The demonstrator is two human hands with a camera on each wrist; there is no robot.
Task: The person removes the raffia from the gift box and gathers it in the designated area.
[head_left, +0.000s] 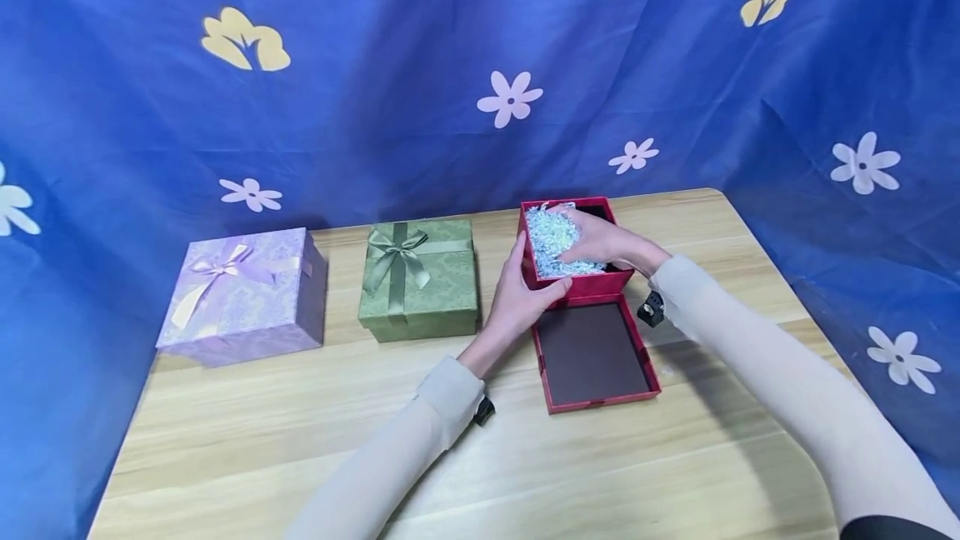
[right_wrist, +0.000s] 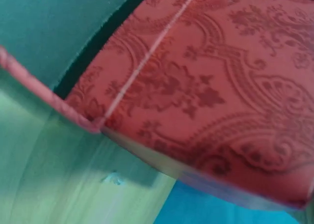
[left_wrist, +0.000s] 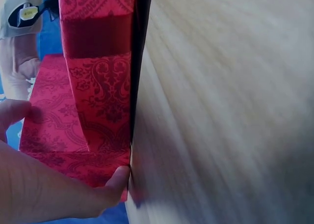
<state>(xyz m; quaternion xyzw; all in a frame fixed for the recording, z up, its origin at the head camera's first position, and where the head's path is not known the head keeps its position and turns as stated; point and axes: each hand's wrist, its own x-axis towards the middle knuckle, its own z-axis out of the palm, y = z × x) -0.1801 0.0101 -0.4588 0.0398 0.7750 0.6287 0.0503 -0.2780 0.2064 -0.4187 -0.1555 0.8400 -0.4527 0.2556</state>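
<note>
A red patterned gift box (head_left: pixel 592 285) stands uncovered at the back right of the table, with pale blue shredded paper (head_left: pixel 551 232) inside, mostly toward its left. My left hand (head_left: pixel 517 298) holds the box's front left corner, thumb on the front wall and fingers along the left side. In the left wrist view, that hand's thumb and a finger (left_wrist: pixel 117 182) touch the red wall. My right hand (head_left: pixel 596 238) reaches in over the rim, its spread fingers on the shredded paper; some fingertips are hidden. The red lid (head_left: pixel 596 352) lies dark inside up, directly in front of the box.
A green gift box (head_left: pixel 442 282) with a ribbon bow stands left of the red one. Farther left is a lilac gift box (head_left: pixel 255 307) with a bow. Blue flowered cloth (head_left: pixel 420 107) hangs behind the wooden table (head_left: pixel 300 432) and down its sides.
</note>
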